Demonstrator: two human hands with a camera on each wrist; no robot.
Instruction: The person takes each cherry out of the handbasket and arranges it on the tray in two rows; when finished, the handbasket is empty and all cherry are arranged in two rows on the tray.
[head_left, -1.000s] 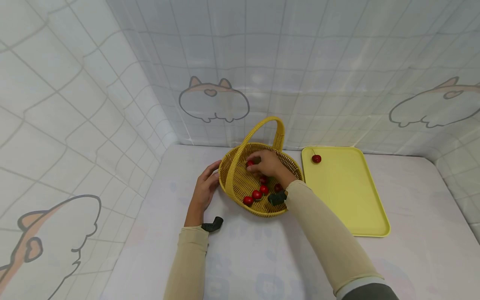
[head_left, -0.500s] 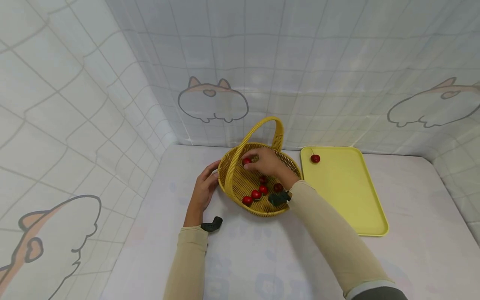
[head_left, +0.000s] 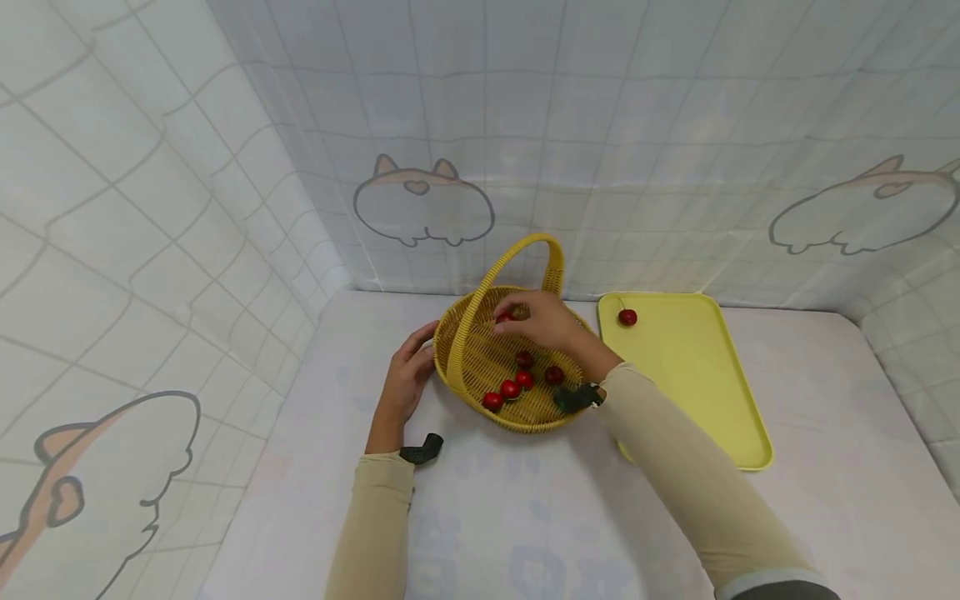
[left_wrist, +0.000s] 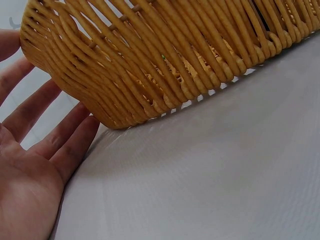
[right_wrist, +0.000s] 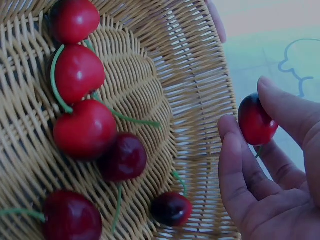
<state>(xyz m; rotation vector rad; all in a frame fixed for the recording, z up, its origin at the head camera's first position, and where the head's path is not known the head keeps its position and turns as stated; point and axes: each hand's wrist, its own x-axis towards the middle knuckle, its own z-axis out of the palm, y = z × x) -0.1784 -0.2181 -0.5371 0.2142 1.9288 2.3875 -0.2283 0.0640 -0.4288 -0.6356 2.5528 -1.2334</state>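
My right hand (head_left: 551, 321) is over the back of the yellow wicker basket (head_left: 480, 358), pinching a red cherry (right_wrist: 257, 120) between thumb and fingers. In the right wrist view this cherry is dark at one end, with a bit of green stem below. Several red and dark cherries (right_wrist: 84, 130) with green stems lie on the basket's floor, below and left of that hand. Fairly straight fingers of my left hand (head_left: 405, 379) touch the basket's outer left side, which the left wrist view shows close up.
A tall arched handle (head_left: 468, 321) spans the basket. To its right lies a flat yellow tray (head_left: 693, 379), with one cherry (head_left: 627, 317) near its back left corner; my right sleeve covers part of its left edge. A patterned curtain (head_left: 637, 167) stands behind the table.
With the cherry in its fingers, my right hand first shifted slightly left, then back to the right and a little farther away. My left hand stays at the basket's side.
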